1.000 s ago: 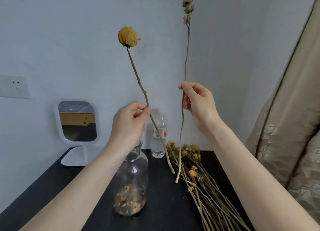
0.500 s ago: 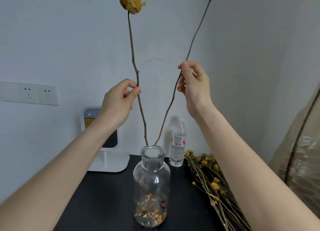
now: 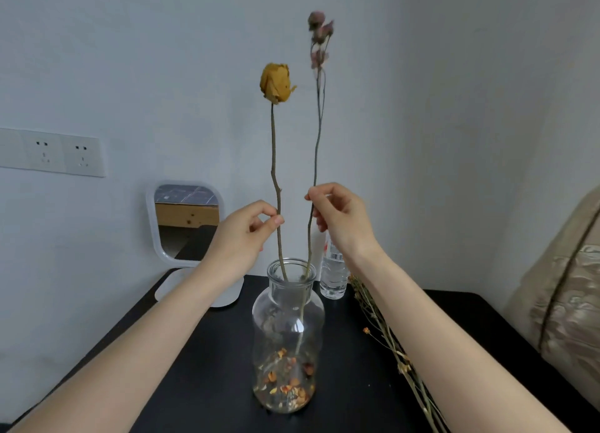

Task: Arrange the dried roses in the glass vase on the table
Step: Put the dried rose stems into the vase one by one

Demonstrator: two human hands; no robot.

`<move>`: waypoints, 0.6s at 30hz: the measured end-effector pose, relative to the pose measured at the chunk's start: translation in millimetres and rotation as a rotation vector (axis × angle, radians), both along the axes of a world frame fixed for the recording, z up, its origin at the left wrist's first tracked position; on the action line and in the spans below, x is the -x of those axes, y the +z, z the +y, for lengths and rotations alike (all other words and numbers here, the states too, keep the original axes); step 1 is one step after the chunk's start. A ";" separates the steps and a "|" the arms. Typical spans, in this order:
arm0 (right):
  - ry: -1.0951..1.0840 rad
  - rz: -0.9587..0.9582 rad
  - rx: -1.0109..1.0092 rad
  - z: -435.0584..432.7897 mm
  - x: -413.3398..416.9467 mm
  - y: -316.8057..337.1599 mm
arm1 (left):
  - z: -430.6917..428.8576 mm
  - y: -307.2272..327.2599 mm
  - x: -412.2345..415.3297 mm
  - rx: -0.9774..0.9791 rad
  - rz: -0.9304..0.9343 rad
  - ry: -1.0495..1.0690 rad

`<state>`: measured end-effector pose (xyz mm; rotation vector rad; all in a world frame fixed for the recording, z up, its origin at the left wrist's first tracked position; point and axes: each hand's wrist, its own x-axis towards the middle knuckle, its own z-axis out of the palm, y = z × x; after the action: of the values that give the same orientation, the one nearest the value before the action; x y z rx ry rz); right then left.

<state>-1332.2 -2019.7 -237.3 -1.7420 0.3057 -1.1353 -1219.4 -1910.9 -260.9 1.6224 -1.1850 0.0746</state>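
With left hand [image 3: 246, 228] pinching the yellow rose [image 3: 276, 81] and right hand [image 3: 341, 218] the pink rose [image 3: 319, 29], sunk both stems into the glass vase [image 3: 316, 319] (previously above its rim), release likely next.

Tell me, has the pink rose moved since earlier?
Yes. The pink rose came down: its stem end, then right of the glass vase, now sits inside.

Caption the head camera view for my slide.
Left hand pinches a yellow rose, right hand a pink rose, stems in the glass vase.
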 end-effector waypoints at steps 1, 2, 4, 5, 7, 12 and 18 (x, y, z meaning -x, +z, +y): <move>-0.003 0.030 0.016 -0.4 0.4 -6.5 | -0.2 -6.3 0.2 -0.018 0.011 -0.008; -0.002 0.057 0.030 -0.8 0.9 -12.4 | -0.3 -12.4 0.3 -0.036 0.022 -0.013; 0.014 0.115 0.050 -1.5 1.3 -22.7 | -1.0 -24.0 0.5 -0.066 0.030 -0.011; 0.021 0.150 0.061 -1.3 1.3 -27.2 | -1.5 -29.1 0.9 -0.076 0.030 -0.009; 0.021 0.212 0.085 0.0 1.5 -35.2 | -1.9 -37.5 2.2 -0.081 0.046 -0.007; -0.018 0.307 0.166 4.3 5.2 -49.2 | -1.3 -42.9 2.3 -0.068 0.103 0.018; -0.088 0.410 0.286 4.3 7.2 -52.0 | -1.5 -33.0 -0.2 -0.138 0.075 0.030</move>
<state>-1339.4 -2015.4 -289.3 -2.2351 0.4903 -0.9073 -1219.2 -1912.4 -293.9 1.7482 -1.1284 -0.0493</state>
